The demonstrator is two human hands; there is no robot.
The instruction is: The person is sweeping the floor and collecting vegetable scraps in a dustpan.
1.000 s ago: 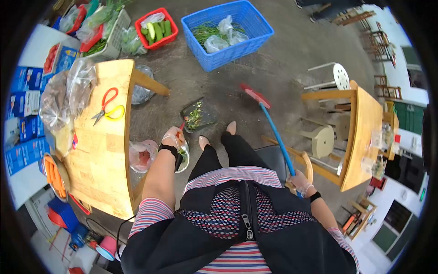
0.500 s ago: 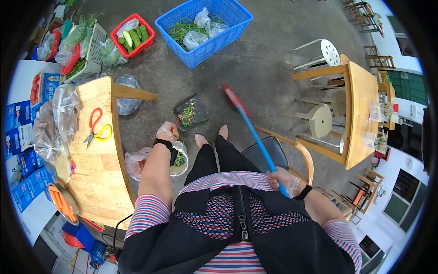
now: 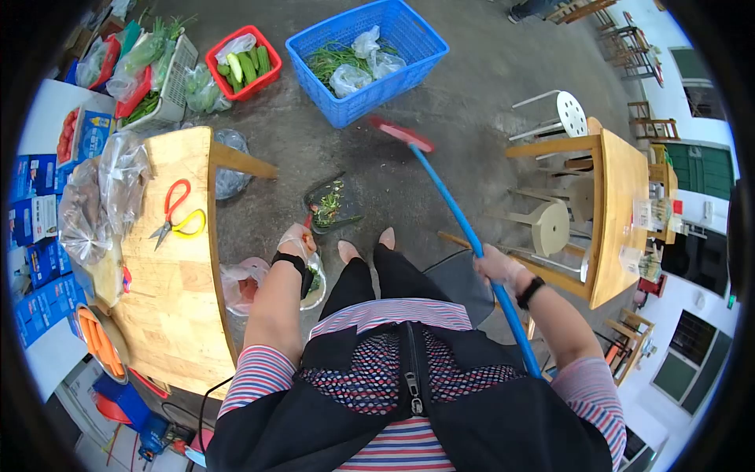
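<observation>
My left hand [image 3: 295, 239], in a thin clear glove with a black wristband, grips the red handle of a dark dustpan [image 3: 330, 206] that rests on the concrete floor and holds green vegetable scraps. My right hand [image 3: 499, 267], also gloved, is closed around the blue handle of a broom [image 3: 448, 200]. The broom's red head [image 3: 401, 134] lies on the floor just in front of the blue basket, beyond the dustpan. My feet stand right behind the dustpan.
A wooden table [image 3: 185, 267] on my left carries red-and-yellow scissors [image 3: 178, 209] and plastic bags [image 3: 102, 197]. A blue basket [image 3: 368, 59] and a red basket [image 3: 244, 63] of greens stand ahead. Another wooden table [image 3: 621, 204] and stools are on my right.
The broom head has swung away from the dustpan, forward toward the blue basket. My right hand has moved up along the handle and out to the right. The left hand stays on the dustpan.
</observation>
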